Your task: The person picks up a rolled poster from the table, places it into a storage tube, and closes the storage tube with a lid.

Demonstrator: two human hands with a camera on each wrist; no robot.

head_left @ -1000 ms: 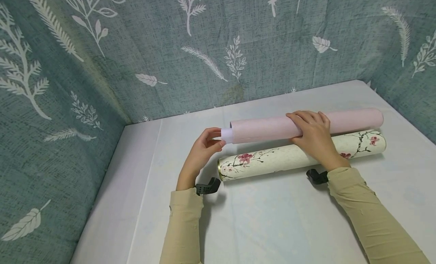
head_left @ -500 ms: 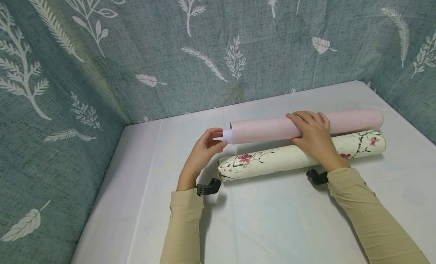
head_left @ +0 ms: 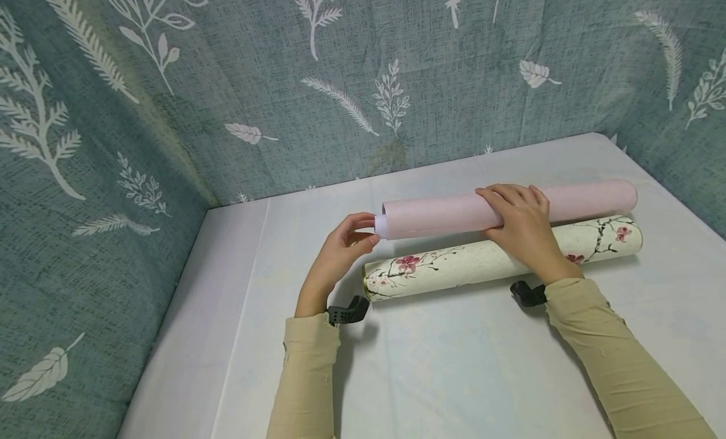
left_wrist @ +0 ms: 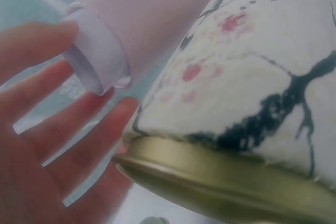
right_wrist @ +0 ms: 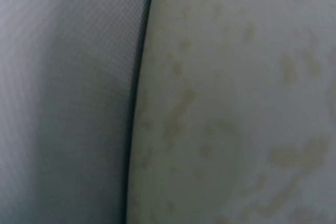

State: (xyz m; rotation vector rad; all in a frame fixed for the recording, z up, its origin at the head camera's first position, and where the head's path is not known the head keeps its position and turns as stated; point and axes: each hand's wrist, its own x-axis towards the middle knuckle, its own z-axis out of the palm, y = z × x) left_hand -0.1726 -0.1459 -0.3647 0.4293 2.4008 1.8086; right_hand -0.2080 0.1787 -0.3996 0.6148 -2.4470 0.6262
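Note:
A roll of white paper (head_left: 381,227) sticks a short way out of the left end of a pink tube (head_left: 437,216). My left hand (head_left: 343,247) holds the roll's outer end, the thumb on one side and fingertips at its rim in the left wrist view. My right hand (head_left: 520,228) grips the pink tube around its middle from above. In front of it lies a cream tube (head_left: 442,272) with a blossom print and a gold metal rim (left_wrist: 210,177). The right wrist view shows only this cream tube's pale surface (right_wrist: 236,98) and some cloth.
A white cloth (head_left: 454,363) covers the table. Green leaf-patterned fabric (head_left: 340,80) rises at the back and both sides. Black wrist cameras (head_left: 348,310) sit close to the cream tube's near side.
The white paper roll has slid a little further right into the pink tube, and my left hand has moved right with it. The right hand and both tubes have stayed put.

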